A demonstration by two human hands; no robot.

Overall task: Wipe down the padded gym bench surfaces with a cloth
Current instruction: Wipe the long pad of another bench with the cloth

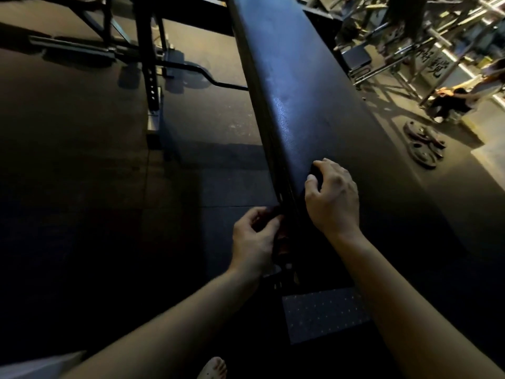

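Nearest, the left hand (255, 239) sits just below and left of the right hand's grip. Its fingers are curled against the side edge of the bench pad (300, 86). It is too dark to tell whether they pinch anything, though the placement reads as steadying the bench or working the side seam.

Just up and to the right, the right hand (332, 195) bunches a dark cloth (314, 173) under curled fingers and thumb. It presses the cloth on the pad's top face, close to the left edge. Holding it wadded likely gives a firm lump of fabric for pressure along that edge.

Ahead of the grip the pad runs long and bare, so a straight stroke away from the body has room. Left of the grip the top drops off sharply to the floor (109, 173), and a stroke drifting that way would slip off. To the right the padding is broad and in shadow.

Far beyond, left of the pad, a bent bar (218, 79) and a rack post (149, 64) stand well apart. Weight plates (425, 144) lie far right.
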